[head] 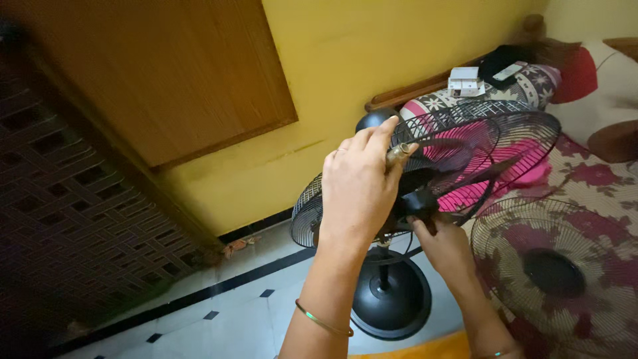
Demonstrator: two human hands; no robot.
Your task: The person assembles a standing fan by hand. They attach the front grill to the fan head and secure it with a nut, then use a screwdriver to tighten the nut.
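My left hand (355, 189) has its fingers pinching a small brass-coloured part (399, 153) at the pedestal fan (465, 159). My right hand (444, 247) grips the dark hub (417, 203); those fingers are mostly hidden behind it.

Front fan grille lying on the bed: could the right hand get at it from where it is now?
Probably yes. The right hand is at the fan's hub, and the detached front grille lies flat on the bed just beside it, with nothing between.
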